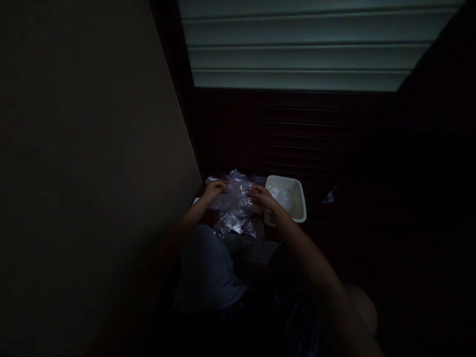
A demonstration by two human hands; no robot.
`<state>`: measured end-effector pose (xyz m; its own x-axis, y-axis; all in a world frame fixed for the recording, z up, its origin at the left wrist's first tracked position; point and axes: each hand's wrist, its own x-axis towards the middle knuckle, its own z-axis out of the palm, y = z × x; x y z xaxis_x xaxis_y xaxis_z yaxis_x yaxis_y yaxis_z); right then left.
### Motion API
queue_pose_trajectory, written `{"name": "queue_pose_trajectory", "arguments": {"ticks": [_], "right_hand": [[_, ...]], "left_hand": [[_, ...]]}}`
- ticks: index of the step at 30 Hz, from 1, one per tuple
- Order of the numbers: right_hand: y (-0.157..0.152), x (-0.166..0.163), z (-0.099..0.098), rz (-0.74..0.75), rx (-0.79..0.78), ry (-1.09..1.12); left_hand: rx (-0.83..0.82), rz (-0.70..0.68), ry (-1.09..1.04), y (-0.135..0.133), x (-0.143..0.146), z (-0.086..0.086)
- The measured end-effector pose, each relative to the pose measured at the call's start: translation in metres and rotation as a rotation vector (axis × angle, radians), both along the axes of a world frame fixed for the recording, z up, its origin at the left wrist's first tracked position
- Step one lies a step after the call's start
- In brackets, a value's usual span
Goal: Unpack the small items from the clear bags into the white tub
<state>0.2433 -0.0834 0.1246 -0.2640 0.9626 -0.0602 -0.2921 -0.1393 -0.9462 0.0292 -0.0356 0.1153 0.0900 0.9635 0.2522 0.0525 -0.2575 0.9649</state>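
Crumpled, shiny clear plastic bags (235,201) lie in a heap before my knees, between my two hands. My left hand (214,189) is at the heap's left side, its fingers curled and closed on the edge of a plastic bag. From the right, my right hand (262,196) pinches the same loose plastic with thumb and fingers. Just beyond the right hand stands a white plastic basin (303,210), with more crumpled clear plastic (281,197) inside. In the dim light, single bags in the heap are hard to tell apart.
A plain wall (111,124) rises close on the left. Ahead is a dark slatted panel (290,129) with pale slats (297,54) above it. A small pale object (328,197) lies right of the basin. The right side is too dark to make out.
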Motion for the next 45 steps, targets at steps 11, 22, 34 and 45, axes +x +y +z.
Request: {"name": "queue_pose_trajectory", "arguments": {"ticks": [11, 22, 34, 45], "right_hand": [[-0.001, 0.001, 0.000, -0.023, -0.030, 0.100], [-0.001, 0.003, 0.001, 0.043, -0.040, 0.193], [-0.002, 0.006, -0.002, 0.032, 0.037, -0.094], [0.004, 0.010, -0.006, -0.058, 0.008, 0.013]], "left_hand": [[0.037, 0.022, 0.069, 0.000, -0.001, 0.001], [-0.061, 0.029, 0.010, -0.002, 0.001, 0.002], [-0.026, -0.165, -0.055, -0.010, -0.005, 0.010], [-0.190, -0.219, -0.147, -0.013, -0.006, 0.010]]}}
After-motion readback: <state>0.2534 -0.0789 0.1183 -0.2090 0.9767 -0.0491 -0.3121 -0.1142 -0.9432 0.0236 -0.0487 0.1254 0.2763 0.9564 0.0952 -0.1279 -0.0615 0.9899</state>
